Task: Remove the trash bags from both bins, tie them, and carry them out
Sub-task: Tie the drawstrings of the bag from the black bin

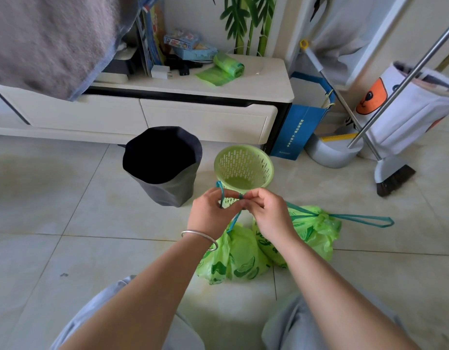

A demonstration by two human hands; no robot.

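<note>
Your hands, left and right, pinch the teal drawstring taut above the near green plastic trash bag.

two green bags on floor, bins empty

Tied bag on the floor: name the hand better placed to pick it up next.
Probably the right hand. The tied bag and its drawstring loop lie on that side. Both hands now pinch the other bag's drawstring; the left hand is farther away.
</note>
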